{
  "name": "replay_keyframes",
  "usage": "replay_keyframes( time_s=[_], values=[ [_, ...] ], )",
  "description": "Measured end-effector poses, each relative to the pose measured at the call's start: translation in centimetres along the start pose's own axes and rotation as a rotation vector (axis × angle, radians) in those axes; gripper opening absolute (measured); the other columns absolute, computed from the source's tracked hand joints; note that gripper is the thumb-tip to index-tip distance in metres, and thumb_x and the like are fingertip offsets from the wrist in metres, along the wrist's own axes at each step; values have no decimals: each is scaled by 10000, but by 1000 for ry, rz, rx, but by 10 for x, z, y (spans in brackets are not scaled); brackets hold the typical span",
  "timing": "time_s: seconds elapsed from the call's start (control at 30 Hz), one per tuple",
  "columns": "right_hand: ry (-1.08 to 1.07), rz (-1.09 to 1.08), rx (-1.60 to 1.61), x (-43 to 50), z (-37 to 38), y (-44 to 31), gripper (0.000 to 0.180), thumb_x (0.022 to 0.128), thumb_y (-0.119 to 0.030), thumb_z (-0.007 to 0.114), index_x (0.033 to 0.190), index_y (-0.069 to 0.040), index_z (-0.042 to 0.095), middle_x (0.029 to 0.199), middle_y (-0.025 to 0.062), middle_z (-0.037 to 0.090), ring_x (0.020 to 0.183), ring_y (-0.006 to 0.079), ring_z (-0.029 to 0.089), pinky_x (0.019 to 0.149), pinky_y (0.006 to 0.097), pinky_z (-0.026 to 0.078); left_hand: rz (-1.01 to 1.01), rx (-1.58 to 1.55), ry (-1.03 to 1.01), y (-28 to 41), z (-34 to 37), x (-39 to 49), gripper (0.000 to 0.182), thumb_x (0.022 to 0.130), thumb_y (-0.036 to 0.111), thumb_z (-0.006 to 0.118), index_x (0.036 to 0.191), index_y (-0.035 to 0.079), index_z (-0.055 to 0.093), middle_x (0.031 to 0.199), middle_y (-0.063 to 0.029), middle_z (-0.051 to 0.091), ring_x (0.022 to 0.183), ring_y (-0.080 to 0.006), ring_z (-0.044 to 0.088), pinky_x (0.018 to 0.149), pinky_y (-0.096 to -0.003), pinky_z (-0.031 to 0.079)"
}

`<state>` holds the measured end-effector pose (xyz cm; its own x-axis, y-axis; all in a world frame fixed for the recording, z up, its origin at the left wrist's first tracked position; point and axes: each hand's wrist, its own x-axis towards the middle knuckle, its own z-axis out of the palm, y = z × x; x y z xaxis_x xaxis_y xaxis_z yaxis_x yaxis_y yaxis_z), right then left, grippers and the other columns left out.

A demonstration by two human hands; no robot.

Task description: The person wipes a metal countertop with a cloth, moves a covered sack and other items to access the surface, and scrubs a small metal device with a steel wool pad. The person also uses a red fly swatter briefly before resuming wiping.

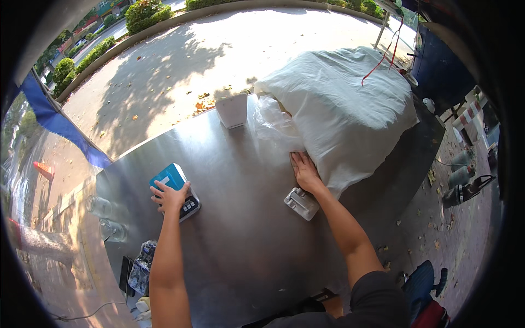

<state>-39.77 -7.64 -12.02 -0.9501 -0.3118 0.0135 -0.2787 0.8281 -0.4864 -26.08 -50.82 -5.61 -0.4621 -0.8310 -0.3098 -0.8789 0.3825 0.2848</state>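
Note:
My left hand [170,197] lies with spread fingers over a small device with a blue top [174,174] and dark buttons, likely a digital scale. On the metal tabletop [238,221], my right hand [305,170] rests beside the edge of a large pale cloth [344,123] draped over a bulky heap. Its fingertips touch a small flat dark item whose kind I cannot tell. Just below that hand sits a silvery tray-like container [302,203]. Crumpled clear plastic [272,119] shows at the cloth's left edge.
A white open box [232,110] stands at the far edge. Glass jars [112,230] are at the left edge, near a black phone-like object [126,275] and a plastic-wrapped pack [141,270]. A blue tarp strip [65,123] hangs at left; a dark blue canopy [441,69] is at right.

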Motion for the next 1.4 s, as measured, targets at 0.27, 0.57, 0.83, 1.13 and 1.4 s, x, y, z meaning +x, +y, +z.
replay_keyframes(
  time_s=[0.27, 0.57, 0.83, 1.13, 1.4],
  values=[
    [354, 355, -237, -188, -88, 170, 503, 1004, -140, 511, 1502, -100, 457, 1597, 169, 354, 1456, 386, 350, 1204, 501, 284, 121, 23, 7, -30, -4, 2, 1357, 684, 646, 819, 1635, 135, -4, 1693, -178, -2, 1528, -470, 118, 1134, -719, 257],
    [725, 929, -171, -399, -113, 204, 443, 941, -47, 561, 1383, -55, 583, 1481, 163, 507, 1347, 358, 487, 1147, 473, 368, 387, 257, -172, -129, -22, 20, 1418, 632, 582, 862, 1639, 149, -37, 1702, -184, -9, 1543, -465, 84, 1160, -693, 233],
    [416, -38, 164, -374, -36, -32, 411, 885, 28, 629, 1289, -43, 611, 1448, 168, 499, 1306, 391, 475, 1125, 482, 394, 322, 296, -92, -138, -9, 44, 1412, 654, 609, 851, 1639, 166, -59, 1697, -213, 7, 1541, -488, 65, 1154, -715, 226],
    [277, -304, -47, -340, -45, 6, 360, 963, -180, 597, 1314, -102, 615, 1493, 96, 489, 1351, 335, 468, 1148, 450, 362, 618, 203, 227, -100, 1, -77, 980, 897, 378, 739, 1612, 36, 162, 1636, -253, 217, 1506, -440, 226, 1218, -505, 252],
    [480, 143, -183, -264, -158, 290, 431, 1020, -267, 540, 1438, -167, 517, 1553, 76, 409, 1417, 350, 380, 1197, 496, 299, 672, -189, 153, -50, 71, -317, 756, 952, 206, 675, 1568, 8, 285, 1600, -210, 307, 1482, -384, 289, 1221, -486, 236]
  ],
)
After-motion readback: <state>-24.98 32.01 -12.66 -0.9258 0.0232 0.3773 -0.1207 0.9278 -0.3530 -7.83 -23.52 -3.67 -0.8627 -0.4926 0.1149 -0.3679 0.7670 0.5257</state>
